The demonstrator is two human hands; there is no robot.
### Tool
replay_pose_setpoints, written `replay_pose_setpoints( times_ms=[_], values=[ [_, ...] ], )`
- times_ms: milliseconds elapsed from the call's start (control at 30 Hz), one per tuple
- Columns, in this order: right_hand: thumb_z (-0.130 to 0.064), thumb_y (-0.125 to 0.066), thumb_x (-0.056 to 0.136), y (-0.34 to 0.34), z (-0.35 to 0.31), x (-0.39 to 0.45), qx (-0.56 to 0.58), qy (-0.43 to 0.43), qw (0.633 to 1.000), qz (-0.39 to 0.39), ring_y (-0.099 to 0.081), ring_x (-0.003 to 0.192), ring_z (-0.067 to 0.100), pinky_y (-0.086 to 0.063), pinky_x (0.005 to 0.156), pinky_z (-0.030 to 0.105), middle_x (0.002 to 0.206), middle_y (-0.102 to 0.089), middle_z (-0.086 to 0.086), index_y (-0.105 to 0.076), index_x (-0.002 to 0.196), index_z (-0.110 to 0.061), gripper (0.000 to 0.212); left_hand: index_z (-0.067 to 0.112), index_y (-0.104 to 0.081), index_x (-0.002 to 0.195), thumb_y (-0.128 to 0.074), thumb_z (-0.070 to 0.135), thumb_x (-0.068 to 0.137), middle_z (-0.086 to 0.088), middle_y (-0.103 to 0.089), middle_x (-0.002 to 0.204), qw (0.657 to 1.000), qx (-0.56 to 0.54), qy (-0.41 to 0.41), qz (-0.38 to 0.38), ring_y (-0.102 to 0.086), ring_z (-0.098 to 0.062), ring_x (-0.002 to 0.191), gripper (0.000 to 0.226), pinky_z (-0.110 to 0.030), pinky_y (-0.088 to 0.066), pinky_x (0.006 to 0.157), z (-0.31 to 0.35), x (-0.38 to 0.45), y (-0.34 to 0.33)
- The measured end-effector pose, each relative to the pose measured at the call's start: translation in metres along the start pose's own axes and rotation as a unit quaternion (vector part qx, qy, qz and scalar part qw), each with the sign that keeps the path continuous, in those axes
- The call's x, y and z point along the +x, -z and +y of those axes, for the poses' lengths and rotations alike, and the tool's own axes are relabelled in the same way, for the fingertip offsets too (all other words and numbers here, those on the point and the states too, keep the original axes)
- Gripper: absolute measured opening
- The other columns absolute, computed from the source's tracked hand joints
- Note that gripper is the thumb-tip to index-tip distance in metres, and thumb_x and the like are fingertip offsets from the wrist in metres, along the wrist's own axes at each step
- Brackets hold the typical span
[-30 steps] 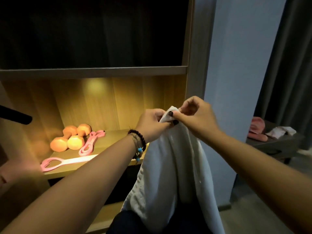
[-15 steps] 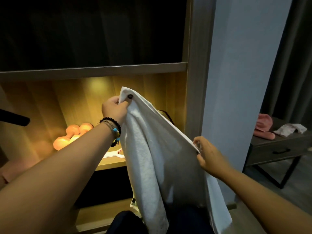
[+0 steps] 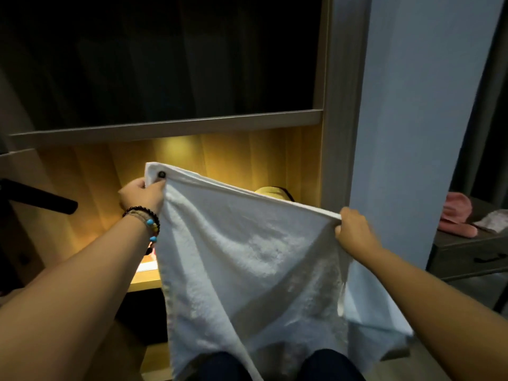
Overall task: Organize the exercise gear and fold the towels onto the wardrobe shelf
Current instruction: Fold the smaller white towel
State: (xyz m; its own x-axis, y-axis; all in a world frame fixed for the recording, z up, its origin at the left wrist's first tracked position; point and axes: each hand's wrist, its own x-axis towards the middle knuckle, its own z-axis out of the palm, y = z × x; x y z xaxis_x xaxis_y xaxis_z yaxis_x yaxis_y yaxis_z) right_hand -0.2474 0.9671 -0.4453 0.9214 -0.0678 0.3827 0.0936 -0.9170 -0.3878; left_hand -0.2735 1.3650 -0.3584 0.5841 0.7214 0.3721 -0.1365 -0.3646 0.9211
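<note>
1. My left hand (image 3: 141, 194) and right hand (image 3: 352, 228) pinch the white terry towel's (image 3: 247, 254) top corners, spread before the lit wooden wardrobe shelf (image 3: 144, 281).
2. Next, I judge (fold unstarted): join the corners.

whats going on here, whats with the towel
A person stands at a lit wardrobe shelf, holding a white towel spread out by its top edge. The left hand pinches one corner up high, and the right hand grips the other end lower down, so the edge slants. The rest hangs toward the person's legs. It is not folded yet and not on the shelf.
</note>
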Motion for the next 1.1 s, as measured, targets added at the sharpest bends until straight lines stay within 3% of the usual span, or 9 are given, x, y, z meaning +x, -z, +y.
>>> replay_pose_setpoints(
  times_ms=[100,200,333,533,667,733,867,1000,1100],
  values=[
    [-0.015,-0.040,0.090,0.040,-0.013,0.019,0.002,0.080,0.996,0.023,-0.051,0.076,0.038,-0.036,0.063,0.039,0.087,-0.052,0.019,-0.033,0.089,-0.010,0.008,-0.001,-0.066,0.081,-0.069,0.032,0.080,-0.005,-0.047,0.070,0.999,-0.003,0.017,0.032,-0.040,-0.019,0.068,0.033,-0.031,-0.035,0.063,-0.008,0.015,0.007],
    [-0.041,-0.025,0.088,0.087,-0.017,0.027,-0.113,0.256,0.960,0.013,-0.055,0.071,0.032,-0.045,0.061,0.036,0.093,-0.059,0.012,-0.041,0.101,-0.014,0.034,-0.003,-0.067,0.083,-0.069,0.028,0.082,-0.002,-0.041,0.061,0.998,-0.023,0.027,0.054,-0.040,-0.015,0.071,0.031,-0.030,-0.033,0.059,-0.015,0.023,0.010],
    [-0.037,-0.048,0.085,0.121,-0.008,0.026,-0.149,0.362,0.920,-0.037,-0.062,0.077,0.032,-0.050,0.065,0.035,0.096,-0.064,0.010,-0.050,0.112,-0.010,0.038,-0.002,-0.066,0.077,-0.070,0.033,0.080,-0.003,-0.040,0.059,0.999,-0.018,0.021,0.044,-0.038,-0.017,0.069,0.035,-0.032,-0.034,0.063,-0.011,0.022,0.004],
    [-0.021,-0.060,0.080,0.126,0.015,0.028,-0.278,0.236,0.917,-0.162,-0.059,0.097,0.025,-0.046,0.082,0.033,0.103,-0.063,0.009,-0.062,0.101,-0.008,0.024,0.017,-0.059,0.060,-0.072,0.030,0.080,0.003,-0.050,0.071,0.995,-0.075,0.058,0.022,-0.038,-0.017,0.070,0.027,-0.030,-0.035,0.066,0.006,0.016,-0.001],
    [-0.017,-0.058,0.078,0.111,0.045,0.011,-0.282,0.095,0.918,-0.261,-0.057,0.081,0.019,-0.042,0.068,0.023,0.087,-0.061,0.004,-0.059,0.076,-0.017,0.003,0.002,-0.063,0.081,-0.064,0.034,0.087,-0.006,-0.046,0.080,0.998,0.010,0.040,0.046,-0.036,-0.019,0.077,0.032,-0.029,-0.034,0.063,0.004,0.018,0.019],
    [-0.014,-0.057,0.080,0.095,0.054,0.005,-0.279,0.072,0.915,-0.282,-0.055,0.081,0.018,-0.038,0.066,0.021,0.087,-0.059,0.006,-0.059,0.072,-0.017,0.009,0.001,-0.064,0.083,-0.062,0.035,0.088,-0.007,-0.047,0.080,0.998,0.044,0.026,0.036,-0.038,-0.020,0.078,0.034,-0.029,-0.033,0.061,-0.006,0.016,0.031],
    [-0.010,-0.049,0.090,0.074,0.065,-0.003,-0.285,0.012,0.946,-0.156,-0.060,0.107,0.030,-0.047,0.088,0.032,0.117,-0.062,0.015,-0.060,0.110,-0.006,0.023,0.003,-0.066,0.088,-0.066,0.041,0.082,-0.001,-0.054,0.084,0.995,0.025,0.076,0.061,-0.047,-0.020,0.077,0.038,-0.032,-0.037,0.072,-0.029,0.015,0.055],
    [0.002,-0.041,0.093,0.080,0.052,-0.005,-0.185,-0.003,0.981,0.061,-0.058,0.098,0.039,-0.045,0.084,0.043,0.111,-0.057,0.025,-0.051,0.109,0.003,0.019,0.000,-0.067,0.094,-0.062,0.048,0.082,-0.011,-0.061,0.084,0.995,0.037,0.072,0.058,-0.054,-0.023,0.079,0.049,-0.034,-0.039,0.072,-0.041,0.018,0.081],
    [0.002,-0.037,0.094,0.085,0.031,0.004,-0.070,-0.062,0.989,0.112,-0.056,0.100,0.046,-0.042,0.085,0.047,0.112,-0.055,0.032,-0.048,0.110,0.006,0.020,-0.002,-0.067,0.091,-0.061,0.040,0.086,-0.013,-0.060,0.086,0.996,0.035,0.072,0.047,-0.052,-0.022,0.080,0.042,-0.033,-0.040,0.068,-0.038,0.019,0.090]
  ],
)
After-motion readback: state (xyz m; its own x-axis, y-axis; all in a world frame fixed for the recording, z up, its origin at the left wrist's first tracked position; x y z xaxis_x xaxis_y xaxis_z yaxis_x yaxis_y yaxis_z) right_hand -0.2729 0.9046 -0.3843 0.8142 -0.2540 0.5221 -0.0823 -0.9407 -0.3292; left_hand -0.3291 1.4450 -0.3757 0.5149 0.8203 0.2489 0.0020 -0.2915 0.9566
